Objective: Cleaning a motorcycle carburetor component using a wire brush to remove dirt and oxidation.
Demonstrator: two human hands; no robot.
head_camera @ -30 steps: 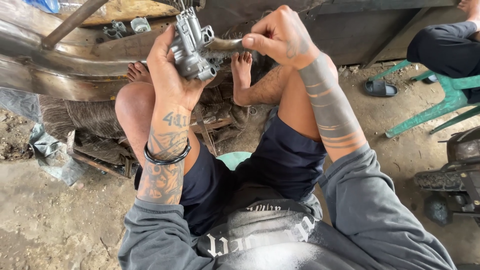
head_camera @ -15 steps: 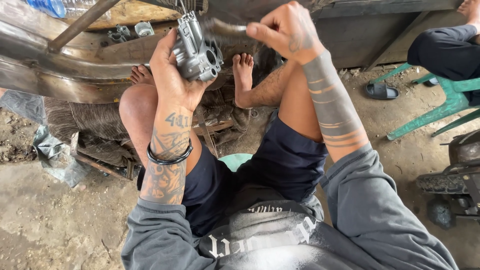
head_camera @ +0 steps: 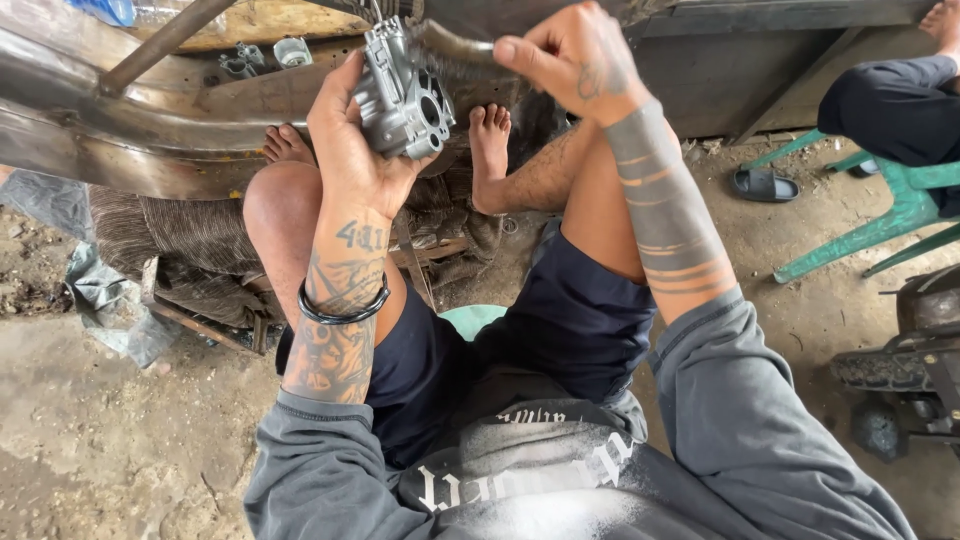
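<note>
Your left hand (head_camera: 350,150) is clasped around a grey cast-metal engine part with round bores (head_camera: 402,92), thumb side toward you, fingers wrapped behind it. The part sits raised in front of you, above your left knee, bores facing right.

Your right hand (head_camera: 575,60) is pinched closed on the handle of a dark, worn brush (head_camera: 455,45); the brush's far end reaches to the top of the metal part. Whether bristles actually touch the casting: cannot tell, the contact spot is shadowed.

A black ring bracelet (head_camera: 343,305) sits on your left wrist. Grey sleeves pushed up on both forearms.

You are seated, knees apart, bare feet resting forward on a pile of worn fabric and wooden slats (head_camera: 190,240). A curved bare-metal frame tube (head_camera: 120,100) runs across the upper left, behind the left hand. Small metal fittings (head_camera: 255,58) lie on a board beyond it.

Right side: a green plastic chair (head_camera: 880,215) with another person's dark-clad leg on it, and a dark sandal (head_camera: 765,185) on the dirt floor near the chair leg. A black tyre (head_camera: 885,368) at the right edge.
</note>
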